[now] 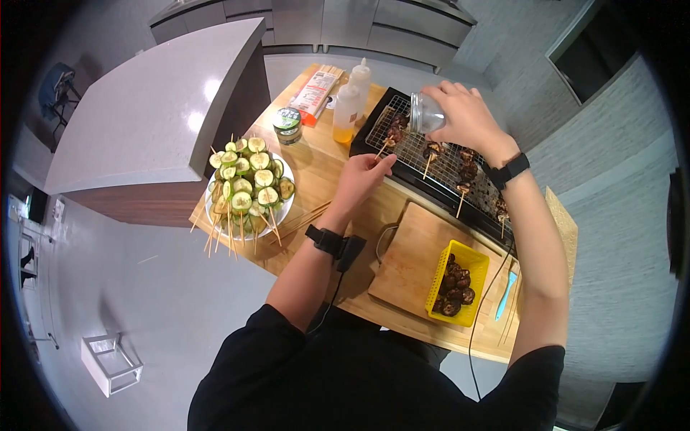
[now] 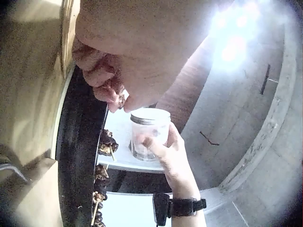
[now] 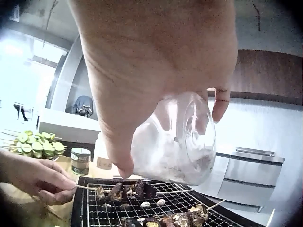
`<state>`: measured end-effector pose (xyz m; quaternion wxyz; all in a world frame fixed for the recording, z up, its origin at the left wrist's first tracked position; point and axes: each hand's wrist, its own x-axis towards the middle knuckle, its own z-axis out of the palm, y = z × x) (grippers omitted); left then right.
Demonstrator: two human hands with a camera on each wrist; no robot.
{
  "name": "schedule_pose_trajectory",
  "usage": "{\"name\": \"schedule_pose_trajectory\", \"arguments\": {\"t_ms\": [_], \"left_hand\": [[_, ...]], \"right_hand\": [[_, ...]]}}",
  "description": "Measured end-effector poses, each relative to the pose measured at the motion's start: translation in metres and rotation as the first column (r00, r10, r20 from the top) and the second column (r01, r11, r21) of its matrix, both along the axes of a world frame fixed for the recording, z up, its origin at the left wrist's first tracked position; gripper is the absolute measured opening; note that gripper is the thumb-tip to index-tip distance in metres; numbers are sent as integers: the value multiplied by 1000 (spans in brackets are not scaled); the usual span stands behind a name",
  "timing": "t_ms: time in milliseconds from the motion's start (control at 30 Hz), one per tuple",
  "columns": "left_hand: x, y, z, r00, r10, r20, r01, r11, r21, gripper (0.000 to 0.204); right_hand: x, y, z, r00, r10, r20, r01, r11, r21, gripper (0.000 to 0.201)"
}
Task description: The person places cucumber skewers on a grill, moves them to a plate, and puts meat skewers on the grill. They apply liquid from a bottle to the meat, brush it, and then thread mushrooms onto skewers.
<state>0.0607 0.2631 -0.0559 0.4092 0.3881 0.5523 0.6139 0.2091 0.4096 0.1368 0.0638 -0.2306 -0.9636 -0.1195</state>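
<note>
My left hand (image 1: 363, 179) pinches the bare stick end of a mushroom skewer (image 1: 395, 131) at the left end of the black grill (image 1: 413, 176). Over the wire rack, my right hand (image 1: 468, 118) grips a clear jar (image 1: 431, 115) with a silvery lid, held on its side with the lid toward the left. The right wrist view shows the jar (image 3: 165, 151) close above the dark, browned pieces on the pinched skewer (image 3: 137, 189). Several more mushroom skewers (image 1: 466, 172) lie along the rack, sticks over its near edge.
Zucchini skewers (image 1: 243, 190) heap a white plate at left. Behind stand a green-lidded jar (image 1: 287, 128), a skewer packet (image 1: 316, 93) and squeeze bottles (image 1: 346, 115). Nearer me lie a cutting board (image 1: 406, 262), a yellow basket (image 1: 476, 267) of mushrooms and a blue brush (image 1: 506, 296).
</note>
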Motion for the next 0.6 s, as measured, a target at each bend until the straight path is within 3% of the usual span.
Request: {"name": "schedule_pose_trajectory", "arguments": {"t_ms": [100,233,600], "left_hand": [[2,-13,23,997,-80,7,80,991,-109,46],[1,-12,19,989,-150,-14,145,972,-184,47],[6,-11,18,984,-176,5,175,976,-129,46]], "right_hand": [[0,-2,-2,996,14,-93,-12,999,30,76],[3,-2,-1,999,40,-18,-39,998,38,75],[3,-16,2,998,38,-50,-38,999,4,79]]}}
